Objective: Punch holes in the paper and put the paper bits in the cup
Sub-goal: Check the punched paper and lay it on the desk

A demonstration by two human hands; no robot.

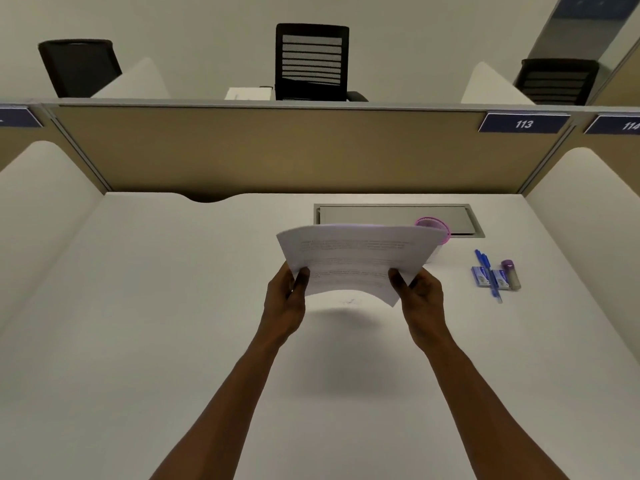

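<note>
both hands hold a thin stack of white printed paper sheets point(356, 261) lifted above the white desk top point(173, 306). the left hand point(285, 303) pinches the near left corner, thumb on top; the right hand point(420, 299) grips the near right corner the same way. past the right hand, partly hidden behind the paper's far edge, stands a clear cup with a pink rim point(437, 226). further right of that hand lie blue pens point(487, 273) beside small boxes.

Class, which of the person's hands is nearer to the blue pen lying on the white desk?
Right. The right hand grips the paper's corner just left of the blue pen; the left hand holds the opposite corner, farther away.
</note>
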